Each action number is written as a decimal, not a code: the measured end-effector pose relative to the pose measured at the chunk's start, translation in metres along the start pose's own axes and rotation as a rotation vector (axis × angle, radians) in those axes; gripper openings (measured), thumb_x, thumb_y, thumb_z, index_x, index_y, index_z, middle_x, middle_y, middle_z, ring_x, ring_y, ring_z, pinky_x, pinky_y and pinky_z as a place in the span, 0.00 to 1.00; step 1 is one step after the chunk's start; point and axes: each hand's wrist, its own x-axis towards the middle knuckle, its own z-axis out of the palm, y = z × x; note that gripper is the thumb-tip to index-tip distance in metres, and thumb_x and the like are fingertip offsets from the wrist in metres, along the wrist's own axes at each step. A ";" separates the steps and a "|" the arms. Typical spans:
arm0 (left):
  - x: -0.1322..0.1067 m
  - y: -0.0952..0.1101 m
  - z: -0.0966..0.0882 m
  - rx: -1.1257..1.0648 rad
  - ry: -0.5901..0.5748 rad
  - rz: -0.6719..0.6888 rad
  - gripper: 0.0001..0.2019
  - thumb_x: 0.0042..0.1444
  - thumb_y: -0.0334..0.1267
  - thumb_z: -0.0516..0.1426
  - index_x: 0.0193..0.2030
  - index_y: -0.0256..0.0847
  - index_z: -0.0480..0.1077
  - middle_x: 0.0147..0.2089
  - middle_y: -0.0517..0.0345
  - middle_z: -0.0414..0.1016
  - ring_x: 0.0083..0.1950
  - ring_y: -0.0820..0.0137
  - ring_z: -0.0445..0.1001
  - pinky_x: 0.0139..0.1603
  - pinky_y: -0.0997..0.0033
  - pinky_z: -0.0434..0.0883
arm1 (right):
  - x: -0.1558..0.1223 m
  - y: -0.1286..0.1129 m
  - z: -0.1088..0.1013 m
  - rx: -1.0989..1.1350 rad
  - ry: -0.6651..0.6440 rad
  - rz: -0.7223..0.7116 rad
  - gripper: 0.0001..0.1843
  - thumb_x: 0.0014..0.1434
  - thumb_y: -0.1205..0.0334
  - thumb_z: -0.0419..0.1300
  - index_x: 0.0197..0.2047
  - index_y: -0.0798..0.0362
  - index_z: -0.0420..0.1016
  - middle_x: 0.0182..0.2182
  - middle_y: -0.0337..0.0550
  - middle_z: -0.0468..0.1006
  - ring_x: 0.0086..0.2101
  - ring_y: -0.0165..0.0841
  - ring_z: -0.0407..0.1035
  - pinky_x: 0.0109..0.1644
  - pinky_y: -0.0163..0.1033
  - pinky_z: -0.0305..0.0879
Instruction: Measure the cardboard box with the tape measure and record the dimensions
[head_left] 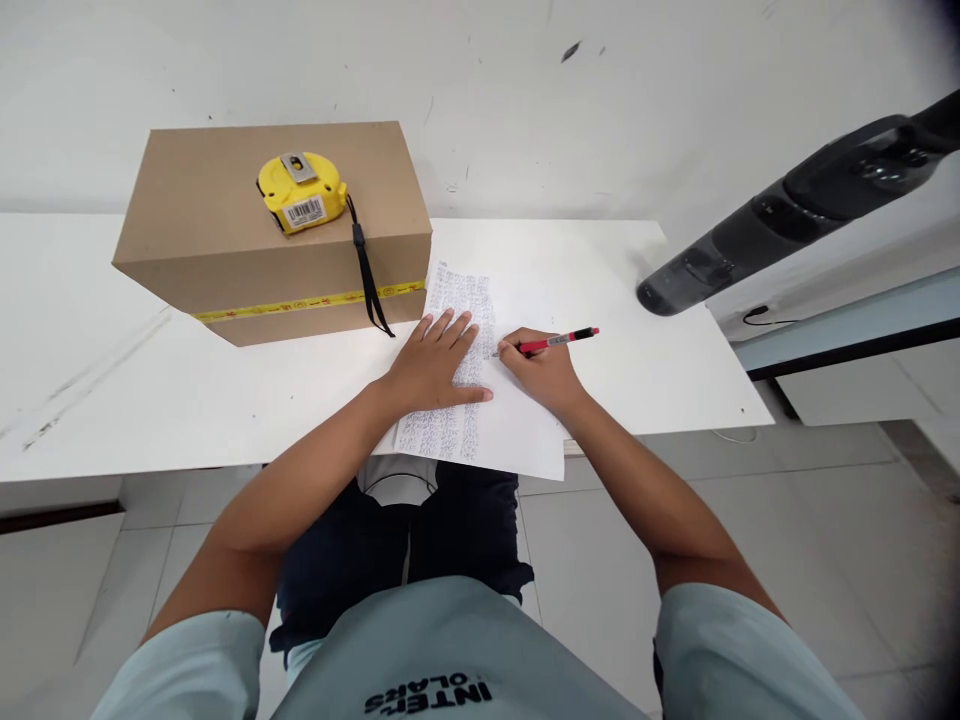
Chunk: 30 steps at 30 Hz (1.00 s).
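Note:
A sheet of white paper (523, 440) lies on the table, its near edge hanging over the front. Blue handwriting fills its left part in dense lines; the right part is blank. My left hand (433, 368) rests flat on the written part with fingers spread. In my right hand (545, 375) is a red and black pen (559, 341), held in a writing grip. The tip of the pen touches or nearly touches the paper at the right end of a written line, just right of my left hand.
A cardboard box (217, 200) stands at the back left, with a yellow tape measure (304, 190) and its black strap on top. The white table (615, 390) meets a scuffed wall. At the right, a dark cylindrical device (757, 225) leans over the table's end.

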 end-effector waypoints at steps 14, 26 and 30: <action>0.000 0.003 -0.001 0.032 -0.031 -0.007 0.55 0.59 0.76 0.48 0.79 0.34 0.44 0.82 0.43 0.35 0.83 0.47 0.33 0.81 0.43 0.37 | 0.000 -0.001 -0.002 0.002 -0.028 -0.022 0.08 0.54 0.63 0.60 0.24 0.51 0.73 0.19 0.35 0.70 0.23 0.29 0.60 0.27 0.38 0.56; -0.001 0.003 -0.002 0.021 -0.030 -0.011 0.53 0.59 0.74 0.50 0.78 0.35 0.45 0.82 0.43 0.36 0.83 0.47 0.34 0.81 0.45 0.37 | -0.003 0.001 -0.001 -0.014 -0.032 -0.025 0.08 0.54 0.63 0.60 0.24 0.50 0.74 0.20 0.35 0.71 0.23 0.30 0.61 0.28 0.38 0.58; 0.000 0.004 -0.002 0.020 -0.028 -0.016 0.53 0.59 0.74 0.50 0.78 0.35 0.45 0.82 0.43 0.36 0.83 0.47 0.34 0.81 0.44 0.37 | -0.003 0.000 -0.001 -0.023 0.016 -0.034 0.08 0.55 0.63 0.60 0.24 0.50 0.73 0.20 0.35 0.70 0.24 0.30 0.61 0.29 0.38 0.59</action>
